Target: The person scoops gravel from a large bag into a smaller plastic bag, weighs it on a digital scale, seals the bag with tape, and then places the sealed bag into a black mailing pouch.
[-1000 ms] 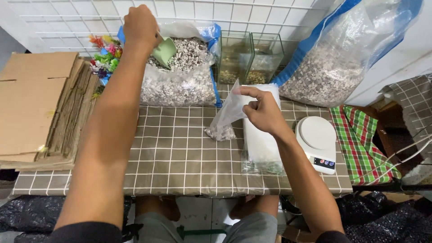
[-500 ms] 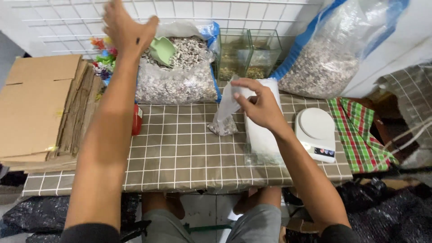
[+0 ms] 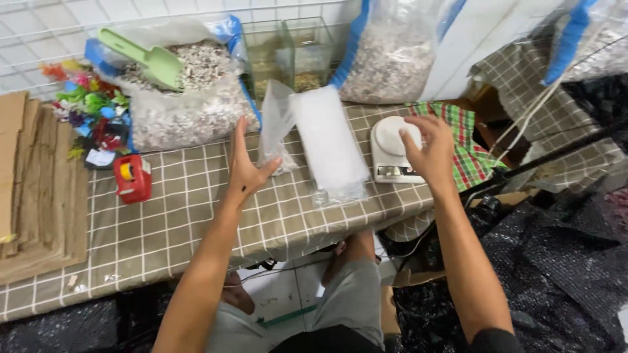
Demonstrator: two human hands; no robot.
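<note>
My left hand (image 3: 245,168) is at the small clear plastic bag (image 3: 275,127), fingers along its left edge and thumb at its bottom, where a little gravel sits. The bag stands upright against a flat stack of clear bags (image 3: 330,147). Fingers apart and holding nothing, my right hand (image 3: 426,149) hovers over the white kitchen scale (image 3: 390,140). Behind the left hand, a green scoop (image 3: 140,59) lies in a big open bag of pale gravel (image 3: 190,104).
The table (image 3: 196,222) has a brown checked cover. On it are a red tape dispenser (image 3: 131,178), colourful plastic plants (image 3: 91,108), flattened cardboard (image 3: 33,189) at left, glass tanks (image 3: 288,52), another gravel sack (image 3: 386,59), and a checked cloth (image 3: 477,153).
My left hand left the scoop in the gravel bag and came down to the small bag. My right hand let go of that bag and moved right, over the scale.
</note>
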